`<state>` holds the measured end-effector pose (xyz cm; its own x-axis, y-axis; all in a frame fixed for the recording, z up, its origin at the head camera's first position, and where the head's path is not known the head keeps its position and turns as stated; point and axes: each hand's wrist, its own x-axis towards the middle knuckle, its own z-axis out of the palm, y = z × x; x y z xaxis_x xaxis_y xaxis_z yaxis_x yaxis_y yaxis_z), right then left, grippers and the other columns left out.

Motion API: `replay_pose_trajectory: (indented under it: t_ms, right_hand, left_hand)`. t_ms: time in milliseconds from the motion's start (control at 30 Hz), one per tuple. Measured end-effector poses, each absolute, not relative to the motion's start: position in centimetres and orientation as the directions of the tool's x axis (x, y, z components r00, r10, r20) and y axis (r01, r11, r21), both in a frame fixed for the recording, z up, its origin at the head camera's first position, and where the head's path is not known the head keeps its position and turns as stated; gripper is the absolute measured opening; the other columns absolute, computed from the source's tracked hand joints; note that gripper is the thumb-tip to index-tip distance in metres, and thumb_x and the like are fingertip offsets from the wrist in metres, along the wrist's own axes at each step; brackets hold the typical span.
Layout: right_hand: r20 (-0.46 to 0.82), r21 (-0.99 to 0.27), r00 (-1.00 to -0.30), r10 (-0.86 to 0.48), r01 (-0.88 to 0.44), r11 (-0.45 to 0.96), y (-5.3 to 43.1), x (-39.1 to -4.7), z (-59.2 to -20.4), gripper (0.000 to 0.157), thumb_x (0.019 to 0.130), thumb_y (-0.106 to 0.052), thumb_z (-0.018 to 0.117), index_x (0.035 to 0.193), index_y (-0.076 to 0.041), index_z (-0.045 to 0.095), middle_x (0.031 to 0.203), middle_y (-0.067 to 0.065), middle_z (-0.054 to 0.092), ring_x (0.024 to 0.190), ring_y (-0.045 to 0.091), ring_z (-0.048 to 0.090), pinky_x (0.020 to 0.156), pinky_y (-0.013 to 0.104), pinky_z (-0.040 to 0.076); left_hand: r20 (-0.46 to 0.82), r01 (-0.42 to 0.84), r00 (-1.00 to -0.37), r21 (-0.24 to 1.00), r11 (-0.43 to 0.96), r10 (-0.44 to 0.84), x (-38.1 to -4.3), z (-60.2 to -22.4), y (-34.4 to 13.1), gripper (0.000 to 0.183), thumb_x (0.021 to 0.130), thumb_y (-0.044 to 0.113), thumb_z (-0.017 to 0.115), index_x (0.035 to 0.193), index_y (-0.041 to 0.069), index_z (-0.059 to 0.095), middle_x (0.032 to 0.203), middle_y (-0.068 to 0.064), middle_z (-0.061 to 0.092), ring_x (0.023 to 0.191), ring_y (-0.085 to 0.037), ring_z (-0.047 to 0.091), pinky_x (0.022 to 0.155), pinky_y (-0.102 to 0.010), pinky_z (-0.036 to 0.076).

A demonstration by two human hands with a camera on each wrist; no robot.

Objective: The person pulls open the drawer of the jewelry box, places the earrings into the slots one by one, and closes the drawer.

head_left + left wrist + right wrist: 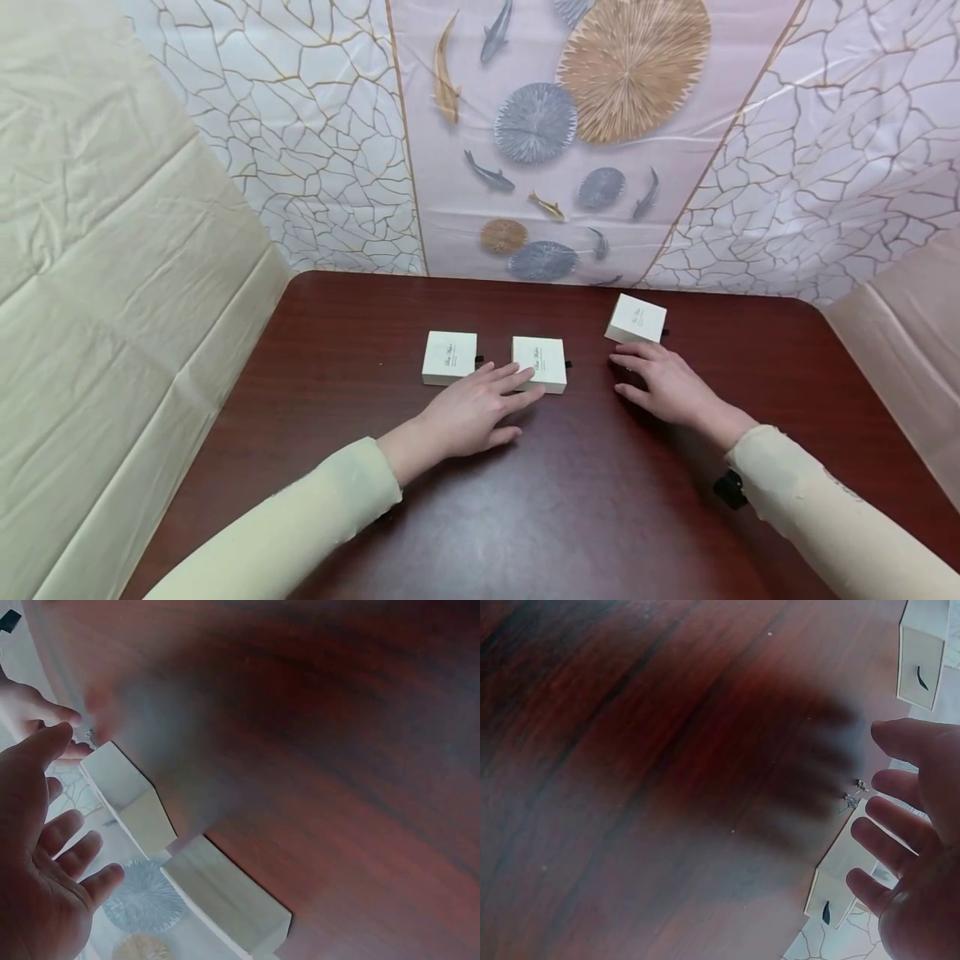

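Observation:
My left hand (pixel 480 408), fingers spread, reaches over the lower left part of the middle small white box (pixel 542 360). Beside it on the left lies a similar white box (pixel 450 354) with a dark pull tab on its right side. In the left wrist view the left palm (pixel 52 900) holds nothing. My right hand (pixel 667 385) has its fingers extended just in front of the right white box (pixel 637 318), which sits turned at an angle. Near its fingertips, in the right wrist view, small shiny silver pieces (pixel 849 801), looking like earrings, lie on the table.
The boxes stand toward the back of a dark reddish-brown wooden table (pixel 540 500). A patterned cloth (pixel 330 150) hangs behind it, and beige cloth (pixel 112 275) covers the left side. A black object (pixel 730 489) shows at the right sleeve.

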<state>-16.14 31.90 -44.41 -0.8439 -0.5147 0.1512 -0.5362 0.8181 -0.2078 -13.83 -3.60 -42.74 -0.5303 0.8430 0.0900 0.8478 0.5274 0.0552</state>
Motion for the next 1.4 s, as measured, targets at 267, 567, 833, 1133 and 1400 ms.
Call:
replay_pose_trajectory:
  t_ms: [267,567,833,1133,1400]
  right_hand:
    - [0.134,-0.169,-0.834,-0.535,-0.552,0.817,32.0,-15.8,-44.7,0.044,0.095,-0.014,0.079,0.134,0.006,0.070,0.137,0.026,0.065,0.128,0.048,0.059,0.102,0.068,0.048]
    - [0.158,-0.154,-0.818,-0.553,-0.574,0.804,31.8,-15.3,-44.6,0.041,0.094,-0.014,0.080,0.128,0.008,0.072,0.134,0.026,0.067,0.124,0.047,0.062,0.100,0.066,0.051]
    - [0.185,-0.152,-0.809,-0.558,-0.584,0.797,32.2,-14.8,-44.9,0.036,0.094,-0.011,0.080,0.123,0.010,0.074,0.133,0.025,0.067,0.118,0.044,0.064,0.097,0.064,0.052]
    - [0.238,-0.138,-0.783,-0.575,-0.613,0.778,33.4,-14.0,-45.4,0.036,0.091,-0.007,0.081,0.120,0.012,0.074,0.132,0.026,0.068,0.113,0.045,0.064,0.093,0.063,0.053]
    - [0.266,-0.128,-0.780,-0.566,-0.611,0.781,34.7,-13.1,-45.6,0.037,0.089,-0.006,0.082,0.121,0.012,0.074,0.132,0.027,0.068,0.114,0.046,0.064,0.093,0.065,0.053]
  left_hand:
    - [0.073,0.847,-0.531,0.024,0.531,0.844,-13.0,-43.0,-3.9,0.064,0.105,0.043,0.069,0.162,0.021,0.050,0.168,-0.009,0.044,0.153,-0.031,0.045,0.124,-0.052,0.039]
    - [0.056,0.856,-0.517,0.027,0.517,0.854,-12.7,-43.2,-4.2,0.064,0.105,0.043,0.068,0.162,0.021,0.050,0.168,-0.010,0.043,0.154,-0.030,0.045,0.124,-0.052,0.039]
    - [0.042,0.855,-0.519,0.030,0.518,0.854,-12.8,-43.4,-4.2,0.063,0.106,0.044,0.067,0.163,0.021,0.049,0.169,-0.009,0.042,0.155,-0.029,0.042,0.124,-0.051,0.038]
    - [0.018,0.850,-0.526,0.038,0.525,0.851,-12.9,-43.3,-4.0,0.064,0.106,0.044,0.066,0.163,0.024,0.048,0.171,-0.007,0.039,0.157,-0.028,0.039,0.125,-0.051,0.036]
    - [0.020,0.853,-0.521,0.042,0.520,0.853,-12.9,-43.2,-3.9,0.064,0.106,0.043,0.067,0.163,0.023,0.048,0.170,-0.007,0.040,0.156,-0.028,0.040,0.125,-0.052,0.037]
